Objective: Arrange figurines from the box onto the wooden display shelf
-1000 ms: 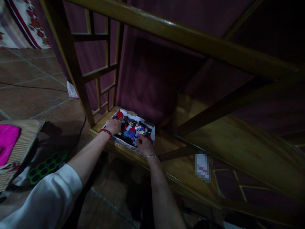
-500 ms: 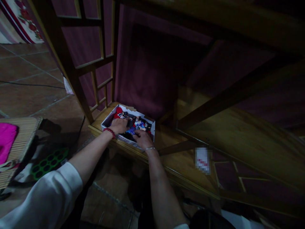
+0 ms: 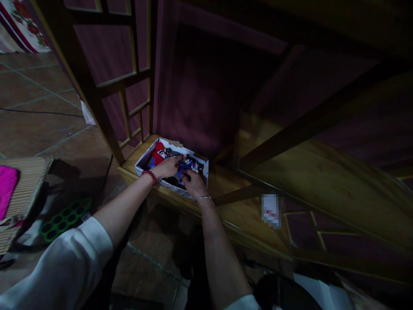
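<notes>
Toys (image 3: pixel 160 153) near mid-frame show more as the left hand (image 3: pixel 167 167) slides toward the right hand (image 3: pixel 195 184), both half-curled, grip hard to tell.

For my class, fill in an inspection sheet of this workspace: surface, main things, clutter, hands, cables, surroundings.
Surface: wooden shelf, dimly lit.
Main things: white box on the shelf, holding small colourful figures.
Clutter: blurred white item farther right on the shelf; pink cloth and green tray with holes at left.
Hands: left hand and right hand at the figures; whether either grips one cannot be told.
Cables: dark cable on the tiled floor.
Surroundings: wooden lattice beside the box.
</notes>
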Available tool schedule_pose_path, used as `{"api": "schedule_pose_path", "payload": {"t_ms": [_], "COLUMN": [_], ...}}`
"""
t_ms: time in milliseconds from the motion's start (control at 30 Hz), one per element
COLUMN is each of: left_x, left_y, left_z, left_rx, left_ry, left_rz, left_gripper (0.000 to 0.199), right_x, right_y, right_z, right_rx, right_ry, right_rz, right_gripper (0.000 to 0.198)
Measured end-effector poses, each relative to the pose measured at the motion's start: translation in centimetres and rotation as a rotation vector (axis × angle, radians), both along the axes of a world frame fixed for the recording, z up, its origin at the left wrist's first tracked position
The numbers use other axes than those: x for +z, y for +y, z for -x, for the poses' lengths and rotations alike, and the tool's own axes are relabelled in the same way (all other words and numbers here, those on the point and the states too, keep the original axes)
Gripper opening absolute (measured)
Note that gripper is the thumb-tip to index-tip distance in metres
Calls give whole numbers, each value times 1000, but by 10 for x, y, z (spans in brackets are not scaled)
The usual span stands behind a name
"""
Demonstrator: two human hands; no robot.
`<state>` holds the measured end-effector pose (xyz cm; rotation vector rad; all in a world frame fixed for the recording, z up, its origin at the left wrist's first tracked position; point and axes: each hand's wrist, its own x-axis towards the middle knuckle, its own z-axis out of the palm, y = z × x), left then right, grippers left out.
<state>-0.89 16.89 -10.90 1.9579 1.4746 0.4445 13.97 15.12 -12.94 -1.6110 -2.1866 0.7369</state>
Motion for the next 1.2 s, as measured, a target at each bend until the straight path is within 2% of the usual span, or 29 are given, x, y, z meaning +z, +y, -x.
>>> {"api": "schedule_pose_path", "payload": {"t_ms": [200, 367, 600, 700, 867, 1000, 1200], "left_x": [-7, -5, -4, -8, -15, -13, -6], "left_y": [0, -2, -4, -4, -3, -1, 1], "left_z": [-2, -4, -2, -2, -4, -4, 8], "left_rx": [-47, -109, -113, -120, -129, -139, -91], "left_ry": [6, 14, 114, 147, 138, 151, 145], "left_rz": [-43, -85, -65, -87, -132, -128, -146], "left_gripper": [61, 59, 63, 61, 65, 62, 64], "right_x": [-1, -6, -7, -8, -8, -3, 4], "right_y": [1, 2, 3, 3, 2, 0, -5], "right_z": [-1, 0, -2, -3, -1, 0, -2], "right_rx": [-45, -34, -45, -59, 39, 30, -95], "right_ry": [25, 57, 41, 108, 256, 192, 61], "right_rz": [13, 24, -18, -9, 74, 71, 10], "right_gripper": [37, 31, 30, 36, 42, 41, 36]}}
